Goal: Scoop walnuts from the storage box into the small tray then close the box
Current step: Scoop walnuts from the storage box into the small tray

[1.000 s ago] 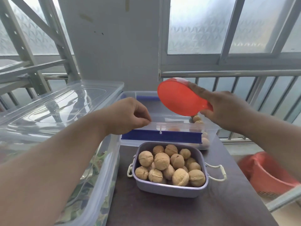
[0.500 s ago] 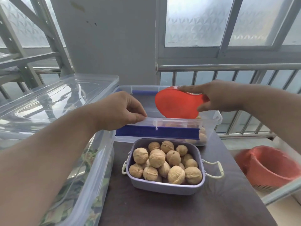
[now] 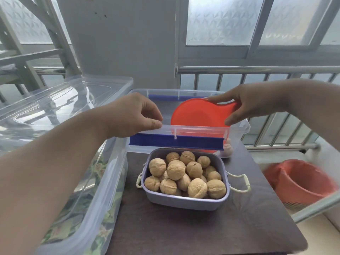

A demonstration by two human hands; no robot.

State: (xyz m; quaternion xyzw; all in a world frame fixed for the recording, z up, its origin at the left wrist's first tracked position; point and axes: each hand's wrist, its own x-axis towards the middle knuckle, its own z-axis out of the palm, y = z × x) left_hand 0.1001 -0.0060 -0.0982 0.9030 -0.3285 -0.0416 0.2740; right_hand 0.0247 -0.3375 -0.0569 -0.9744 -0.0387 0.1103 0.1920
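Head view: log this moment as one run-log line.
left hand: holds storage box front rim | right hand: lowers red scoop into box | small tray: full of walnuts | lid: off

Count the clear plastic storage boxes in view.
2. A small storage box at the table's far edge, the left hand on its near rim, the right hand lowering a red scoop in. A large clear bin, left of the table.

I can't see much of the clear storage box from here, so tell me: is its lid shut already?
No: the clear storage box is open, and the right hand holds the round red plastic scoop inside it.
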